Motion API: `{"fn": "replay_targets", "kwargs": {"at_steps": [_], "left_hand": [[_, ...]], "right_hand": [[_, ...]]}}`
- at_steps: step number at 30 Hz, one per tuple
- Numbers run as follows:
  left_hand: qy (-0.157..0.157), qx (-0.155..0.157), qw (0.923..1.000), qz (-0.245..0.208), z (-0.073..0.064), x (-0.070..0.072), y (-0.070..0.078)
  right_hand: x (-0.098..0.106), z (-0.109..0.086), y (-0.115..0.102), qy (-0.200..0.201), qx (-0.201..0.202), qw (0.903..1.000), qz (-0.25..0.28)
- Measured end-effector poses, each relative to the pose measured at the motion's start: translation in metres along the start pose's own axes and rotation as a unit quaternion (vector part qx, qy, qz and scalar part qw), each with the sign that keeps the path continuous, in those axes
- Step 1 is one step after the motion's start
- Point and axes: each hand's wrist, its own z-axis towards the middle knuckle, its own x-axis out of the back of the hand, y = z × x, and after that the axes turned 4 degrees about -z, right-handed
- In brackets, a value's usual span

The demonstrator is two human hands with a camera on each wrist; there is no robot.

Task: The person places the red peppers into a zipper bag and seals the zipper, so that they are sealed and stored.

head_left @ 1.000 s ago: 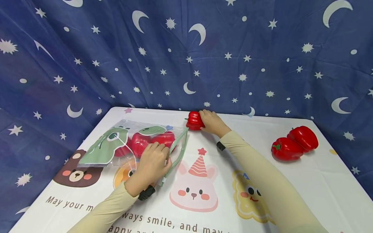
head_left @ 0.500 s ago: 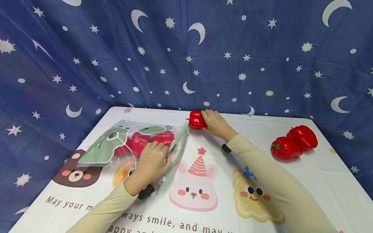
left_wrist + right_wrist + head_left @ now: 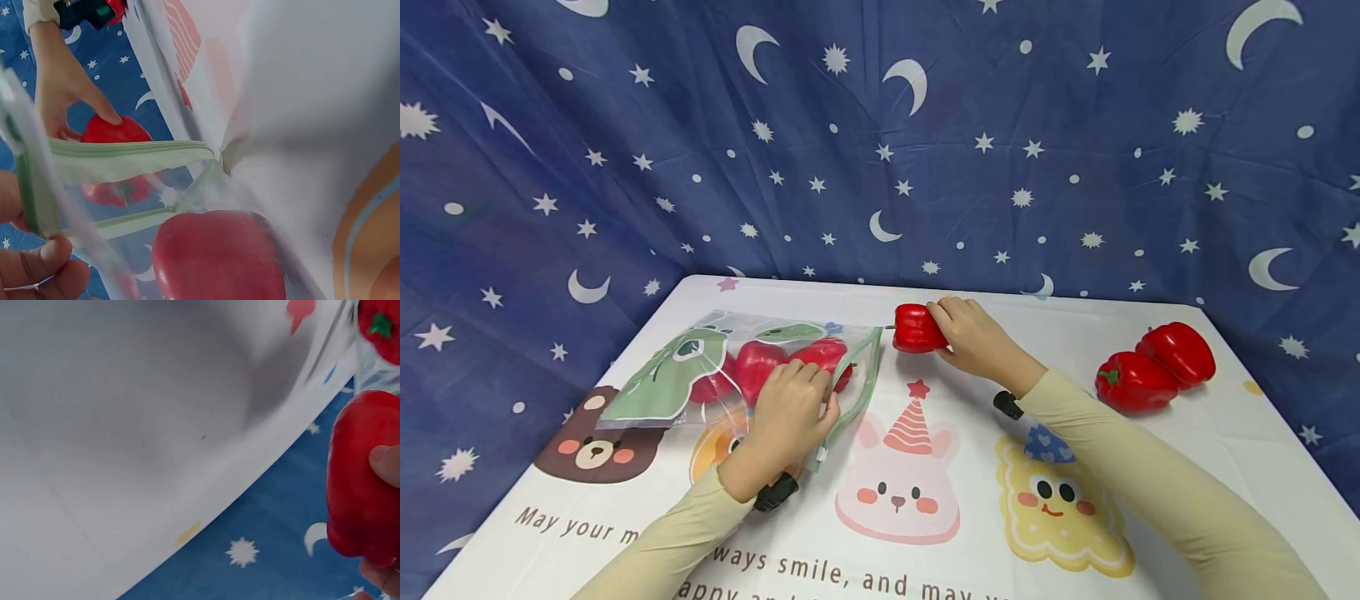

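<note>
My right hand (image 3: 977, 337) grips a red bell pepper (image 3: 916, 329) near the table's far edge, its stem facing left towards the bag. In the right wrist view a thumb lies across that pepper (image 3: 356, 481). To its left, a clear zip bag (image 3: 658, 383) with green prints lies on the table with several red bell peppers (image 3: 758, 367) inside. My left hand (image 3: 793, 408) pinches the bag's rim. The left wrist view shows the fingers (image 3: 47, 253) on the green zip strip (image 3: 125, 153), with the bag's mouth spread apart and facing the held pepper.
Two more red bell peppers (image 3: 1137, 385) lie touching each other on the right of the table. A white tablecloth (image 3: 760, 525) with cartoon animals and lettering covers the table. Behind it hangs a dark blue curtain (image 3: 820, 108) with moons and stars.
My right hand has drawn the bell pepper slightly right and nearer to me. The bag's mouth has widened at the left hand, which has stayed in about the same place.
</note>
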Motion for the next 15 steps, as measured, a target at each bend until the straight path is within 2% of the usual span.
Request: {"fn": "replay_targets", "kwargs": {"at_steps": [8,15], "left_hand": [[0.003,0.004,1.0,-0.004,0.001,0.001,0.0],[0.009,0.003,0.9999,-0.008,0.003,0.001,0.0]], "right_hand": [[0.012,-0.011,-0.024,-0.005,0.023,0.9997,0.01],[0.011,-0.009,-0.043,-0.019,0.033,0.999,0.021]]}}
